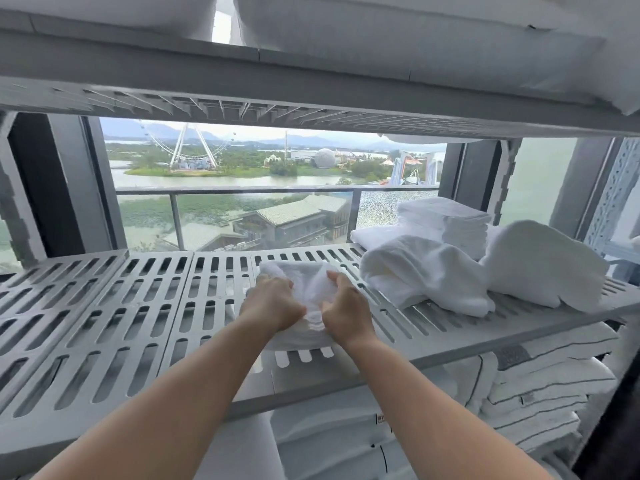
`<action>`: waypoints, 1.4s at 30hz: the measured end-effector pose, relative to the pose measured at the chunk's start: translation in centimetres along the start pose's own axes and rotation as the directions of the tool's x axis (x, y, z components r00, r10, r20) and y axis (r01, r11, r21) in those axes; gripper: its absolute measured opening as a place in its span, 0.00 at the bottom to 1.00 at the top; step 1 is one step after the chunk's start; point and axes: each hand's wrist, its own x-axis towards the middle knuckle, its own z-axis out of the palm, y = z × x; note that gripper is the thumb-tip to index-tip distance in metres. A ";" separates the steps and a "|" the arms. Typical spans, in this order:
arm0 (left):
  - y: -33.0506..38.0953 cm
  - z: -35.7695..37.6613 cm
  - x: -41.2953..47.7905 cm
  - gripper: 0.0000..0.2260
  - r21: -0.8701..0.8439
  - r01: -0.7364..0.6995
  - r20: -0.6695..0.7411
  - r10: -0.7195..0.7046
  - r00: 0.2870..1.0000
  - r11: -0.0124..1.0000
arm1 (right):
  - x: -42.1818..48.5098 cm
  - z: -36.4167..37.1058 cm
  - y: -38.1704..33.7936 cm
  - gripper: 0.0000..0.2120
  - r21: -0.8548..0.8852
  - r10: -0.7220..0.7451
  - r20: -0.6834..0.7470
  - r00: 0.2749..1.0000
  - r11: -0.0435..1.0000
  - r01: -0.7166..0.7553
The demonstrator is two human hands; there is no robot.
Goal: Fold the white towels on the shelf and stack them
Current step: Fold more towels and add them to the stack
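window [242, 188] | Ferris wheel [188, 147] | pillows, probably [398, 26] | lower linens [540, 393]

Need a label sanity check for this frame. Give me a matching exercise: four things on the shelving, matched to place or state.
Things:
1. small towel
2. folded stack
3. loose towels
4. pillows

Places or states:
A. upper shelf
B. bunched under the left hand and the right hand, middle of the slatted shelf
C. neat pile at the back right
D. crumpled heap at the front right

Pairs: 1-B, 2-C, 3-D, 4-A
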 end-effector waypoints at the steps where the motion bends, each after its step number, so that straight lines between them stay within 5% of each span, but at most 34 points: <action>1: 0.1 0.0 0.3 0.28 -0.002 -0.005 -0.003 0.005 1.000 1.000 | 0.3 -0.1 -0.1 0.28 -0.002 -0.002 -0.009 1.000 1.000 0.002; 22: 11.9 1.0 5.0 0.21 -0.166 -0.035 -0.353 -0.026 0.935 0.985 | 9.5 -9.9 4.0 0.27 0.063 -0.165 -0.079 0.983 0.983 0.170; 33: 22.5 4.4 9.5 0.26 -0.219 -0.033 -0.401 -0.059 0.914 0.975 | 17.3 -18.2 10.7 0.26 0.075 -0.241 -0.072 0.968 0.966 0.246; 42: 26.1 6.1 17.1 0.20 -0.236 -0.097 -0.425 -0.013 0.905 0.967 | 23.6 -19.1 14.1 0.27 0.093 -0.182 -0.130 0.975 0.976 0.195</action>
